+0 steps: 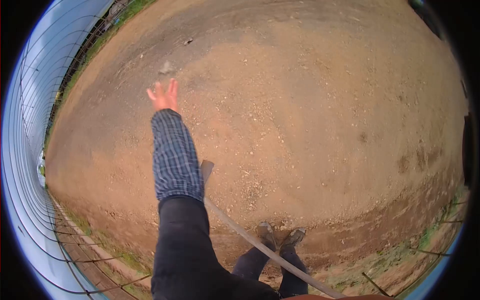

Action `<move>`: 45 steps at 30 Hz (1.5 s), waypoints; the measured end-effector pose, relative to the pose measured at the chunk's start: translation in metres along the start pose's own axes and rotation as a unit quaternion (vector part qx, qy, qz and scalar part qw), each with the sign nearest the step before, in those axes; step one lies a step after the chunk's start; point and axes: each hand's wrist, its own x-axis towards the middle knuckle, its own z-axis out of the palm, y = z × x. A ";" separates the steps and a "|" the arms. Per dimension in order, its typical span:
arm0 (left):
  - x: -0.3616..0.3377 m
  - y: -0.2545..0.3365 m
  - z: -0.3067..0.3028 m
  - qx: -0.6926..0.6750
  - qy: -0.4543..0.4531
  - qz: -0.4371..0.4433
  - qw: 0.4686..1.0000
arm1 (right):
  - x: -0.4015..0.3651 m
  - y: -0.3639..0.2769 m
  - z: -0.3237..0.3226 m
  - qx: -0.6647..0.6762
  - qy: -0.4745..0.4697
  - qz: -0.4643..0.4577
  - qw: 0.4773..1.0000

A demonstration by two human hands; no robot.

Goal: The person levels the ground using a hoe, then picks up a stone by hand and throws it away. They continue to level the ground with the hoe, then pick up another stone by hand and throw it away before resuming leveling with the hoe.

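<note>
My left hand [165,98] reaches far forward over the bare dirt, fingers spread and nothing between them. A pale grey, blurred stone-like lump [166,67] appears just beyond the fingertips, apart from them. The left arm wears a blue plaid sleeve over dark cloth. Partly behind this arm is a long-handled hoe [207,170], its blade end near the forearm. Its wooden shaft [260,245] slants down across my legs to the bottom edge. A strip of skin shows there beside the shaft; no right-hand fingers are visible.
Brown dirt ground [310,125] strewn with small pebbles spreads ahead. My boots [292,239] stand near a darker soil strip. A hooped greenhouse frame with plastic sheeting [30,110] runs along the left. Thin rods [377,285] stick out at lower right, among grass.
</note>
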 end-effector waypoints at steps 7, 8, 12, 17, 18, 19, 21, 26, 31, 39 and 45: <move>-0.056 0.136 -0.114 0.066 -0.034 -0.099 0.992 | -0.084 -0.004 -0.078 0.031 0.049 0.013 0.998; -0.089 0.111 -0.145 0.085 0.016 -0.160 0.983 | -0.094 0.003 -0.081 0.045 0.056 0.016 0.997; -0.298 -0.031 -0.262 0.133 0.076 -0.516 0.842 | -0.162 0.000 -0.130 0.018 0.086 -0.042 0.995; -0.478 -0.017 -0.179 -0.012 0.045 -0.696 0.717 | -0.230 0.005 -0.120 -0.007 0.390 -0.164 0.906; -0.490 -0.039 -0.171 -0.158 0.075 -0.713 0.679 | -0.250 -0.004 -0.126 0.009 0.395 -0.176 0.902; -0.492 -0.025 -0.144 -0.185 0.072 -0.686 0.700 | -0.269 -0.009 -0.126 0.016 0.413 -0.188 0.891; -0.499 -0.058 -0.122 -0.219 0.227 -0.677 0.665 | -0.296 -0.017 -0.124 0.021 0.429 -0.194 0.882; -0.500 -0.052 -0.120 -0.140 0.179 -0.667 0.710 | -0.317 -0.015 -0.124 0.032 0.450 -0.188 0.872; -0.491 -0.053 -0.150 -0.097 0.166 -0.603 0.774 | -0.301 -0.026 -0.113 0.085 0.458 -0.267 0.844; -0.552 -0.140 -0.109 -0.112 0.187 -0.640 0.737 | -0.303 0.045 -0.109 0.041 0.472 -0.203 0.857; -0.638 -0.045 0.000 -0.120 0.052 -0.722 0.680 | -0.305 0.152 -0.057 0.082 0.397 -0.069 0.912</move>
